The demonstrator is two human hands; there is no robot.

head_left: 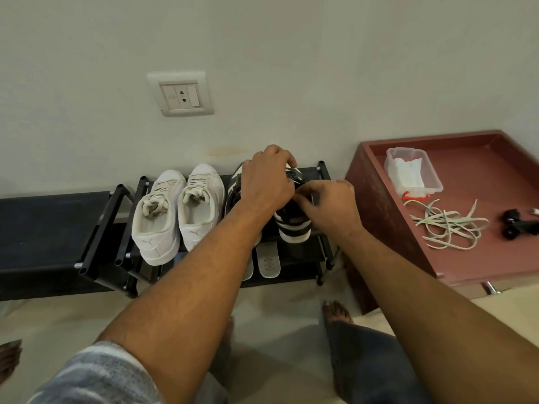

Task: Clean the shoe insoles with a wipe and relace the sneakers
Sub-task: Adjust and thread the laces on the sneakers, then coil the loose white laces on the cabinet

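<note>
Curling over the front of a black-and-white sneaker (293, 225), the fingers (287, 161) of the left hand (267, 179) are clamped on the shoe. The fingertips (302, 196) of the right hand (331, 207) are drawn together in a pinch at the rim of its opening, as far as can be told. The sneaker is stood on the top shelf of the shoe rack (323, 170), heel toward the camera, with its mate (233, 185) just beside it, largely hidden by the left wrist. Two insoles (268, 262) are seen on the lower shelf, out of the shoes; whether they are wiped cannot be told. Loose laces (446, 225) are heaped on the red tray (466, 258), near the wipe tub (411, 172). Relacing is judged not yet begun, and the insoles are left to be refitted. The white sneakers (175, 208) are laced.
</note>
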